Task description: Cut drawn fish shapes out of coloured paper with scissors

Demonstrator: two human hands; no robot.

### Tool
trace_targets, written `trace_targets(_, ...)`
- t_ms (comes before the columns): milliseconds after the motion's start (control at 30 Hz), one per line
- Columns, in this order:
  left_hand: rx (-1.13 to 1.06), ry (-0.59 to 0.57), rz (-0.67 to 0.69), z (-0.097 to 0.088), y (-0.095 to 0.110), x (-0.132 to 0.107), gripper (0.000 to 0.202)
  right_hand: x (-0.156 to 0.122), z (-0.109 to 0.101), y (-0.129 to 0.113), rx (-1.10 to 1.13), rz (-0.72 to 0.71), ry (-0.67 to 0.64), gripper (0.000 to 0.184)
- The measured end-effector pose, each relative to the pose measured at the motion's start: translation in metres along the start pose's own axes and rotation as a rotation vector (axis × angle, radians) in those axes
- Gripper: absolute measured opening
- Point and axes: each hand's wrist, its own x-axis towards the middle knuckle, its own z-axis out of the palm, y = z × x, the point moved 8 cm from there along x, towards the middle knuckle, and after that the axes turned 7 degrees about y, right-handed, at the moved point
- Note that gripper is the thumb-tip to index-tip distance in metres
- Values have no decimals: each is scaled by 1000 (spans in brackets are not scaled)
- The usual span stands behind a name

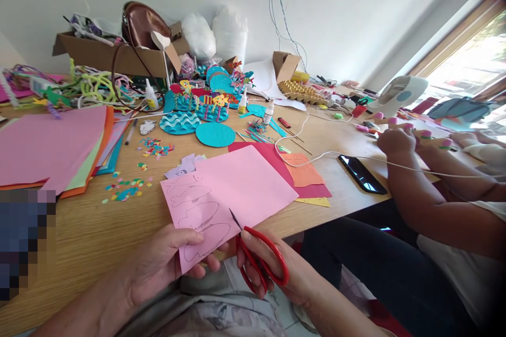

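A sheet of pink paper (253,184) with several fish outlines drawn down its left side is pinched by my left hand (177,253) at the lower left corner, thumb on top and fingers beneath. My right hand (272,258) has its fingers through the handles of red-handled scissors (279,255). One dark blade points up and left over the pink sheet, close to the lowest fish outline; the other blade is hard to make out. Under the far edge of the sheet lie purple paper cutouts (185,165), a red sheet (316,185) and an orange piece (303,170).
Coloured paper sheets (51,142) are stacked at the left, near paper dots (128,188). Teal discs (215,135) and glue bottles (151,96) stand farther back. A white cable (336,154) crosses the table by a phone (361,174). A co-worker's arms (411,184) rest at the right.
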Motion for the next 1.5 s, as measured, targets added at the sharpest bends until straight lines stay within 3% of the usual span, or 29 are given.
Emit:
trace_targets(333, 37, -18, 2, 1, -1, -2, 20, -1, -2, 4, 8, -39, 79, 50)
trace_targets(1033, -28, -51, -36, 5, -2, -3, 17, -1, 0, 9, 33, 68, -87, 58)
trace_targets(1300, -17, -46, -55, 0, -7, -1, 18, 3, 5, 2, -37, -53, -54, 55)
trace_targets(1500, 5, -59, -46, -1, -5, 1, 18, 0, 3, 4, 11, -15, -1, 54)
